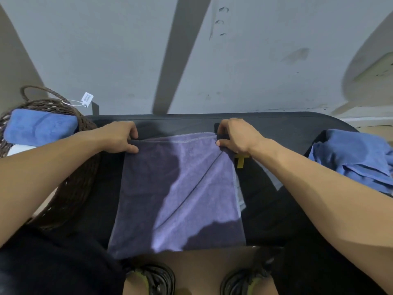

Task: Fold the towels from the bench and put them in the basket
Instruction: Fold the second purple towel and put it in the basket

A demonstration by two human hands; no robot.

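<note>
A purple towel (182, 188) lies spread on the black bench (276, 128), hanging over its near edge. My left hand (121, 136) pinches the towel's far left corner. My right hand (236, 136) pinches the far right corner, where the cloth is bunched. A diagonal crease runs across the towel from the right corner. At the left, a dark wicker basket (72, 188) stands on the bench with a folded blue towel (40, 129) inside it. Crumpled blue towels (357, 156) lie in a pile at the bench's right end.
A grey wall stands right behind the bench. A white paper tag (87, 99) hangs from the basket's handle. A yellow mark (241, 159) shows on the bench near my right wrist. My shoes are at the bottom on a brown floor.
</note>
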